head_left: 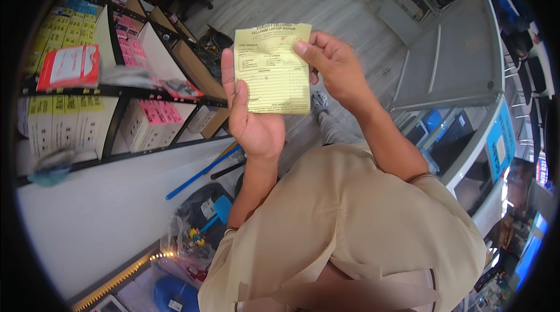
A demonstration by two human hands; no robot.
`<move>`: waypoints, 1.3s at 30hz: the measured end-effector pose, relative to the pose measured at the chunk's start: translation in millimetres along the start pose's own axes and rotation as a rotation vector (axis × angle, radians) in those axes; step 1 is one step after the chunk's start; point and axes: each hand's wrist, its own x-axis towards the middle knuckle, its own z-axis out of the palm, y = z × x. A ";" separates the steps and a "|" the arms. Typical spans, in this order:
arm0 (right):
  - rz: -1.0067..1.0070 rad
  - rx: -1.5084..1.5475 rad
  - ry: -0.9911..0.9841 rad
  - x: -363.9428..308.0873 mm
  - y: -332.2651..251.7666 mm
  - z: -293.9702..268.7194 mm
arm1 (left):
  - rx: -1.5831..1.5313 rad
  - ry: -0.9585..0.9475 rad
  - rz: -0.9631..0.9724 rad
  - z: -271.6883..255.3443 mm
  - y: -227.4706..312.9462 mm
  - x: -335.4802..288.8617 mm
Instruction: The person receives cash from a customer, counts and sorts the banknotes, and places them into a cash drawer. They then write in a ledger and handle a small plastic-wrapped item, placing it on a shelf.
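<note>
Held up in front of me is a pale yellow job order slip, with printed lines and some handwriting on it. My left hand supports it from behind and below, its thumb resting over the slip's left edge. At the slip's upper right edge, my right hand pinches the paper between thumb and fingers. Most of the left fingers are hidden behind the slip; one fingertip shows beside its left edge.
On my left, shelves carry rows of white boxes with yellow and pink labels, and a red-and-white packet. A glass display counter curves along my right. Below the shelves lie a blue stick and bagged items.
</note>
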 end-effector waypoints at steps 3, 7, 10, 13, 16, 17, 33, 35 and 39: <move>0.064 -0.032 -0.066 71.6 20.8 -17.4 | -0.094 -0.068 0.018 -22.7 -24.4 74.8; 0.222 0.012 -0.331 159.0 28.3 -36.7 | -0.114 -0.084 -0.039 -17.9 -42.8 197.6; 0.336 0.119 -0.418 220.9 27.8 -50.2 | 0.167 0.069 -0.048 -3.3 -61.8 262.6; 0.396 0.767 -0.520 281.2 20.5 -56.4 | 0.344 0.122 -0.051 10.0 -90.9 318.3; 0.509 0.797 -0.285 335.5 -0.1 -85.0 | 0.677 -0.072 0.065 20.7 -146.5 378.6; 0.459 0.827 -0.201 355.5 -8.2 -97.3 | 0.817 -0.085 0.154 24.3 -168.6 396.7; -0.728 -0.476 0.484 701.5 -131.8 -310.6 | 0.020 -0.565 -0.251 247.0 -363.0 754.8; -0.546 -0.045 0.581 719.7 -157.2 -367.1 | -0.142 -0.638 -0.409 283.3 -399.3 773.2; -0.606 0.219 0.871 729.3 -178.3 -477.6 | -0.076 -0.943 -0.690 303.5 -486.4 808.8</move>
